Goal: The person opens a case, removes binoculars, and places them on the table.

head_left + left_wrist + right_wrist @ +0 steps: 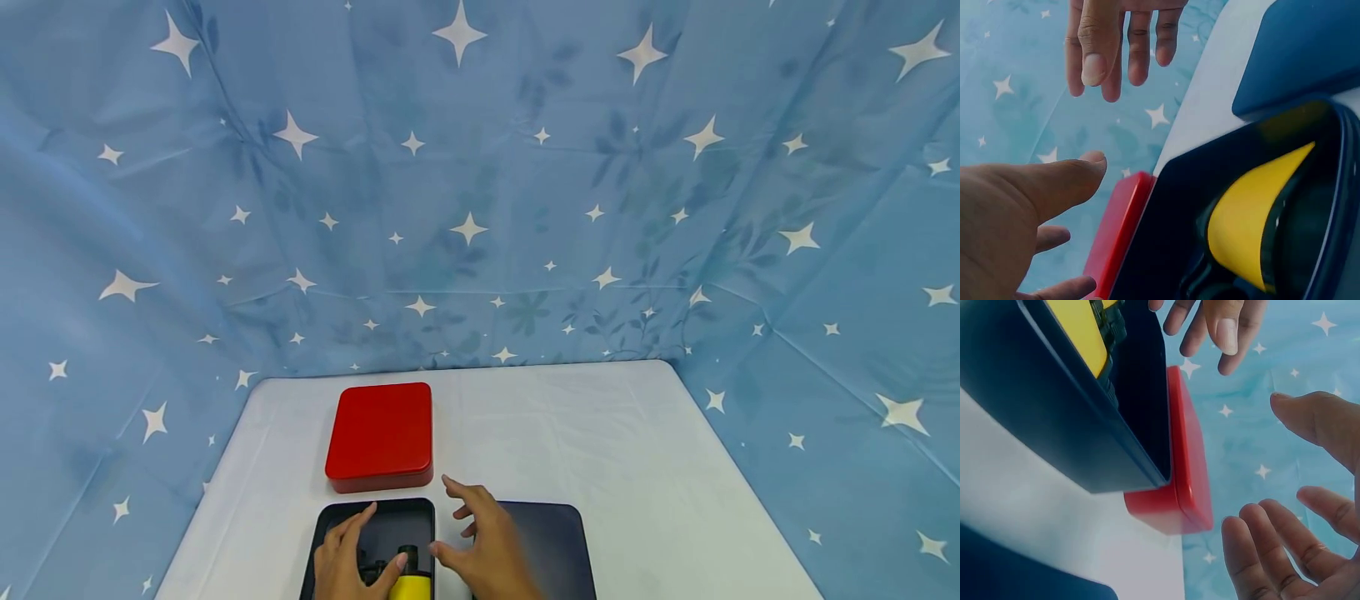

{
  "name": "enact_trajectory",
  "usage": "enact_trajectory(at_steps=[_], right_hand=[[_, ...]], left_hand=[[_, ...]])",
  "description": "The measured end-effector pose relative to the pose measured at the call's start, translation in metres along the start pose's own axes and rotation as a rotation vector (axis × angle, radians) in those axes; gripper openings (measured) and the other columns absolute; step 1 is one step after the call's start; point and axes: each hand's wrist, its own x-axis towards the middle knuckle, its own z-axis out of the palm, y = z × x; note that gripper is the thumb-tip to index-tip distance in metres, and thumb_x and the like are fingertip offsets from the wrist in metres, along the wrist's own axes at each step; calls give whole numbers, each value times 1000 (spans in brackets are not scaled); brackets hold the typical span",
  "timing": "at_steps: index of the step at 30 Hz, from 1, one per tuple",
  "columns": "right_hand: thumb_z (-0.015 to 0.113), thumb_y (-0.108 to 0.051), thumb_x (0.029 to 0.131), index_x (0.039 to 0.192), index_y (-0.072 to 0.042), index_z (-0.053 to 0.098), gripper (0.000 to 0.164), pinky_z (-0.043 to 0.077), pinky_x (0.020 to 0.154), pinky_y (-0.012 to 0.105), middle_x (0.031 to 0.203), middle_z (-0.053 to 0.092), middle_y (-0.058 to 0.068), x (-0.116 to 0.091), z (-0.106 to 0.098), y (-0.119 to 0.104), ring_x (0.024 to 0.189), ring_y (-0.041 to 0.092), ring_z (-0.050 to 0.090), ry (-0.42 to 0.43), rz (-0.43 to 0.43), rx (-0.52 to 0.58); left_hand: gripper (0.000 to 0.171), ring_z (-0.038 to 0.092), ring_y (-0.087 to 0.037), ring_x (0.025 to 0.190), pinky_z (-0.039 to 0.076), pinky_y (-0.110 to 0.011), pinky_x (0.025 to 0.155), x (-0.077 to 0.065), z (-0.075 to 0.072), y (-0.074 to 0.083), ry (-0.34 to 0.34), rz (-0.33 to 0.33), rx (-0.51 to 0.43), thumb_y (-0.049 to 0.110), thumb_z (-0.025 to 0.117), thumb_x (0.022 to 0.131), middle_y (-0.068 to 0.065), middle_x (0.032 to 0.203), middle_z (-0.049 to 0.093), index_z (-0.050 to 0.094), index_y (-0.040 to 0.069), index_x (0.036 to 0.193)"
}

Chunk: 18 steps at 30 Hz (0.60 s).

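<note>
A dark open box (397, 521) stands at the near edge of the head view. Inside it lies a yellow and black object (1244, 222) with a rounded body; its exact kind I cannot tell. My left hand (345, 562) hovers over the box, fingers spread and thumb apart, holding nothing. To its right, my right hand (487, 537) is raised between the box and a dark flat lid-like piece (555, 542), its fingers loosely bent around nothing. Both wrist views show the two hands facing each other with air between them.
A closed red box (382, 429) sits on the white-covered table (600, 442) just behind the dark box. Blue curtains (465, 275) with white stars hang around the back and sides of the table.
</note>
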Motion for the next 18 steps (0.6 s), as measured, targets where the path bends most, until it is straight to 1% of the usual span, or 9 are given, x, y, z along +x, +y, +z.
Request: enact_trajectory(at_steps=[2,5,10,14,18], right_hand=[[86,-34,77,145,-39,46,79,57,74,22,127,60,-7,2,4,-1,94,2,59,-19,19,11],[87,-29,76,144,-40,46,80,57,75,22,126,60,-5,4,10,-2,95,4,59,-39,29,24],[88,-23,76,146,-38,47,82,57,72,22,127,60,0,6,21,-1,95,8,62,-64,10,39],[89,-24,75,146,-40,46,85,58,72,22,127,59,0,6,30,1,95,13,65,-82,7,42],[89,-22,74,146,-39,46,85,58,71,23,126,60,0,7,36,4,95,16,66,-95,-24,45]], left_hand=[[87,39,-48,121,42,-69,96,2,0,-4,-5,-8,3,50,83,74,-26,144,41,49,17,146],[87,40,-49,121,42,-70,96,4,0,-10,-8,-10,7,49,83,74,-27,143,41,48,16,146],[88,43,-52,120,42,-71,94,7,1,-18,-6,-2,18,49,83,74,-30,141,43,47,13,146],[92,42,-54,122,41,-73,95,9,3,-24,-23,-21,19,53,83,72,-31,141,42,46,13,146],[94,41,-55,122,41,-74,94,9,4,-30,-21,-22,18,55,83,71,-31,139,42,46,12,146]])
